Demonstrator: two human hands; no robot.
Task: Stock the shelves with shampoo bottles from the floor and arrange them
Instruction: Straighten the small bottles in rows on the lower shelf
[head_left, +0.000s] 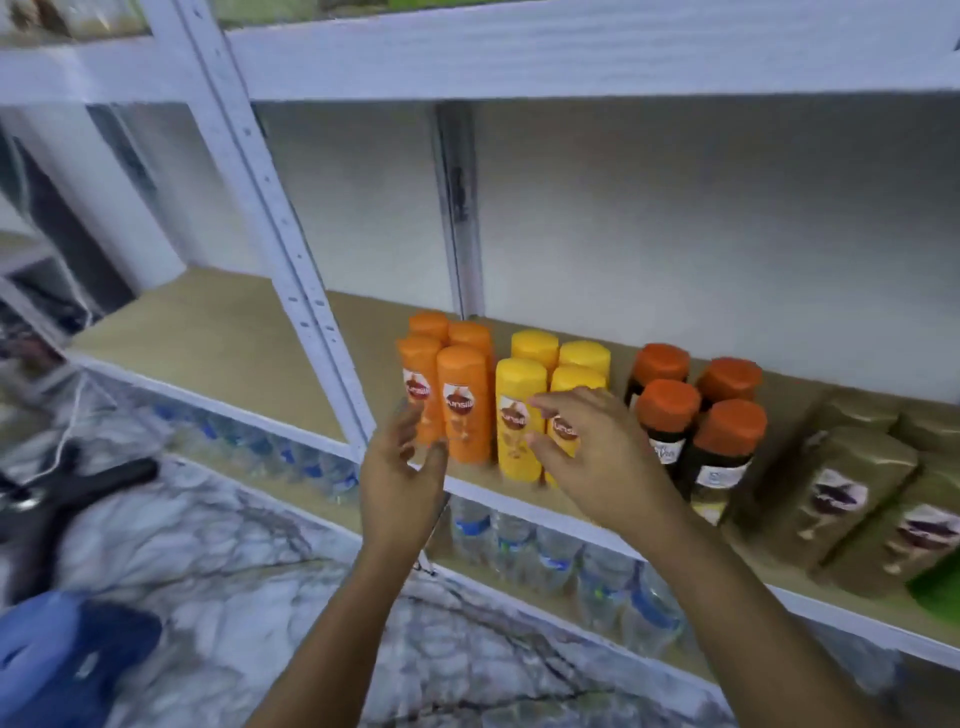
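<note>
Orange bottles (447, 387) and yellow bottles (545, 400) stand upright in tight colour blocks near the front edge of the shelf (218, 332), probably so their labels face out. Neither hand has a grip on anything: the left hand (402, 480) hovers open beside the orange block, and the right hand (592, 441) spreads open before the yellow block, likely to square them.
</note>
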